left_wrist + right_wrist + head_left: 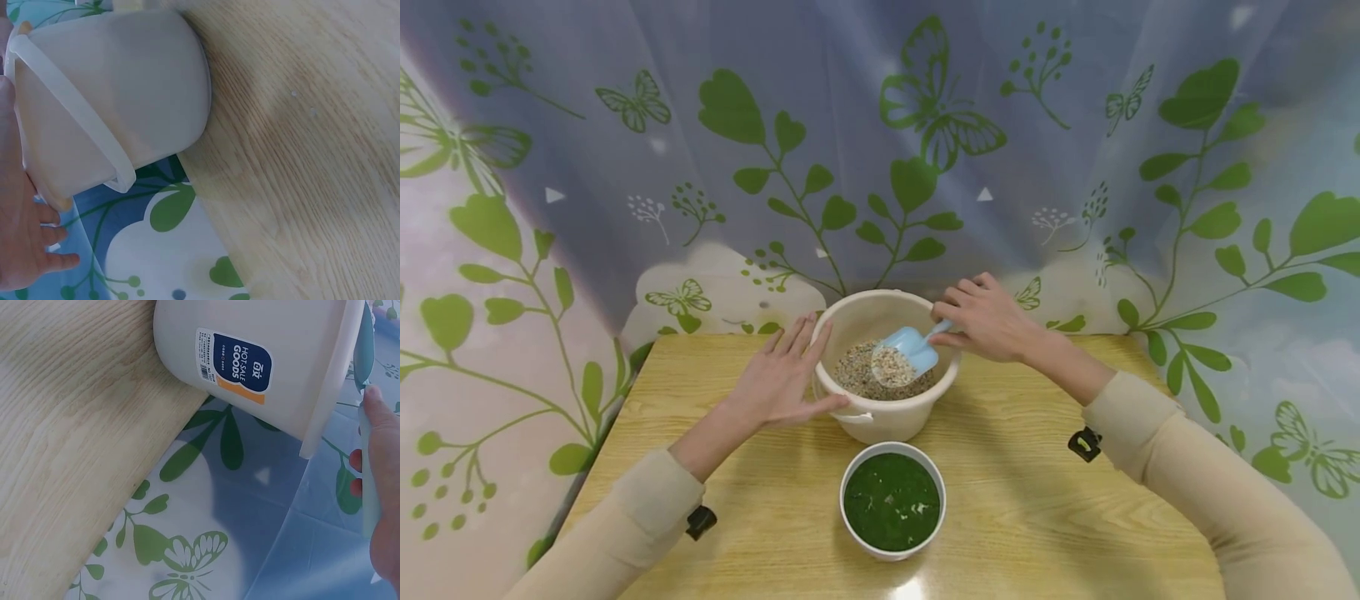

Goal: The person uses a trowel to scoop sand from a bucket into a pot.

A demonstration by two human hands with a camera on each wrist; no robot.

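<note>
A cream bucket point(883, 429) stands toward the back of the table, with coarse beige-brown grains point(852, 372) inside. My right hand point(987, 323) grips the handle of a light blue scoop point(925, 360) at the bucket's right rim. Pale grains lie in the scoop, which is tilted over the bucket's contents. In the right wrist view the thumb lies along the scoop's handle point(369, 494). My left hand point(784, 379) rests at the left rim with fingers extended and thumb spread toward the front. Beside that hand, the bucket's white carrying handle point(81, 112) hangs down.
Right in front of the bucket stands a white round tub point(844, 508) of dark green liquid point(891, 504) with small pale bits on its surface. Both stand on a wood-grain table point(1037, 500). A leaf-and-butterfly patterned curtain point(850, 100) hangs behind and along the sides.
</note>
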